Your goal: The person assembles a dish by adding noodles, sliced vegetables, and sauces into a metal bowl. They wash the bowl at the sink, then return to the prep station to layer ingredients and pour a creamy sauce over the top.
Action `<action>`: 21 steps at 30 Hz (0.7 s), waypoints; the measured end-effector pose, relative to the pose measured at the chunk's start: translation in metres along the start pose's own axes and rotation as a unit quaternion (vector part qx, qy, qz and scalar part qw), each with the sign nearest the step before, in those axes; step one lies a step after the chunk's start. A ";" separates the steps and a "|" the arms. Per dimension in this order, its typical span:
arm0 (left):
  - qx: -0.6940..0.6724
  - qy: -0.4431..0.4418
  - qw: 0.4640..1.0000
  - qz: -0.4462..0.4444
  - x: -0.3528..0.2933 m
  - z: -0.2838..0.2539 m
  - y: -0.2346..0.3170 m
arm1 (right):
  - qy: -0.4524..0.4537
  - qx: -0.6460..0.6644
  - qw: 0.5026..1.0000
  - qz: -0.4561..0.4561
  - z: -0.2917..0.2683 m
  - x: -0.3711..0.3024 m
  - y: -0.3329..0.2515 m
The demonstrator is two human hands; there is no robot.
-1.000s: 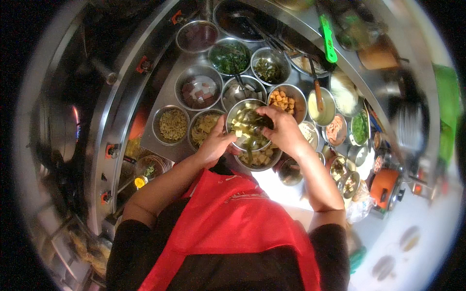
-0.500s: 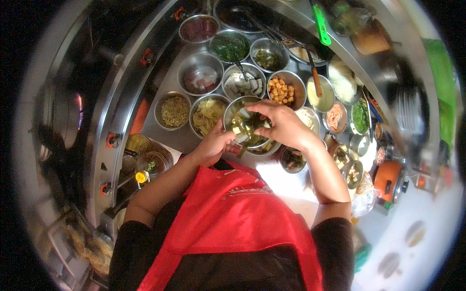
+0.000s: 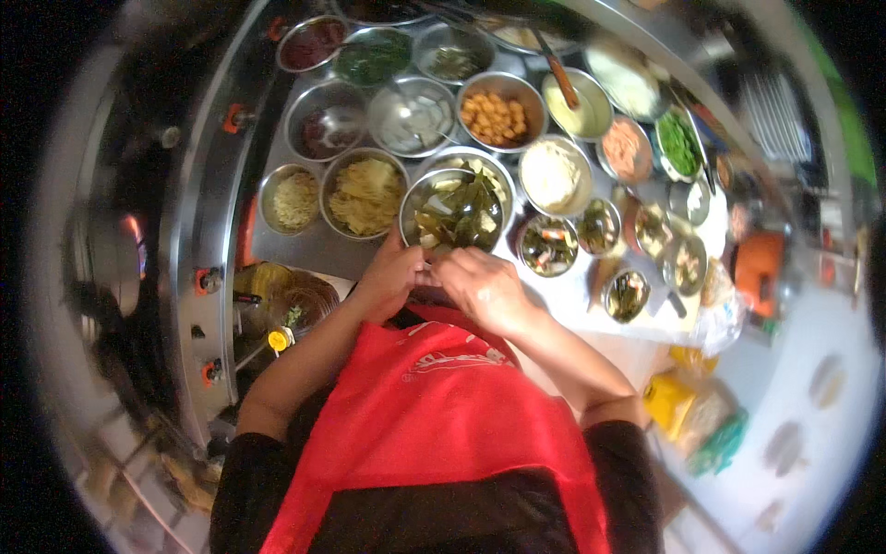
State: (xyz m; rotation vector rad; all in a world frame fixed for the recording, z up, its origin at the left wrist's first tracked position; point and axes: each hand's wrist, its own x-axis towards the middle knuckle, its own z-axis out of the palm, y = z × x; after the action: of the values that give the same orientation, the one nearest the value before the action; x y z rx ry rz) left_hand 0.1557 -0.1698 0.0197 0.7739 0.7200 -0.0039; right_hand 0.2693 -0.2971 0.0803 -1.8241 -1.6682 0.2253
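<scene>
A steel bowl [image 3: 410, 210] of dark green leafy strips and pale chunks sits close in front of me. It partly covers another steel bowl [image 3: 510, 185] behind it. My left hand [image 3: 388, 282] is closed at the near left rim of the front bowl, its fingertips partly hidden. Beside it, my right hand [image 3: 484, 288] has its fingers bent and pressed together at the near rim, meeting the left hand's fingers. Whatever the right fingers pinch, if anything, is too small or covered to make out.
Orange-brown cubes [image 3: 496, 118], noodles [image 3: 367, 196], white shreds [image 3: 552, 174] and chopped greens [image 3: 678, 143] fill bowls around. Several small bowls, one with a green-and-white mix [image 3: 548, 247], stand right. A yellow-capped bottle [image 3: 280, 340] is left, near the stove knobs [image 3: 210, 280].
My right hand has left the bowl's contents and come back to the near rim beside my left hand. The view has shifted, showing more of the right side.
</scene>
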 end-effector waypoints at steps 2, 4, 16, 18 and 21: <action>0.009 -0.021 1.000 -0.019 -0.005 0.005 -0.009 | 0.031 0.007 0.997 0.071 0.006 -0.015 0.004; 0.044 -0.045 0.997 -0.043 -0.010 0.008 -0.015 | 0.099 0.000 0.984 0.150 0.010 -0.027 0.002; 0.110 -0.121 0.960 -0.228 -0.008 -0.007 -0.089 | 0.202 0.055 0.884 0.418 0.018 -0.117 -0.034; 0.131 -0.091 0.954 -0.253 0.001 -0.005 -0.097 | 0.207 0.053 0.862 0.460 0.005 -0.134 -0.032; 0.080 -0.058 0.972 -0.213 0.029 -0.017 -0.129 | 0.234 0.048 0.843 0.482 -0.011 -0.162 -0.015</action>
State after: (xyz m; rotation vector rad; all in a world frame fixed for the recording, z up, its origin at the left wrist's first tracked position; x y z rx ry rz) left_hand 0.1353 -0.2455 -0.0878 0.7527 0.7696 -0.4986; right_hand 0.2346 -0.4539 0.0498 -2.2559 -0.3042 0.2424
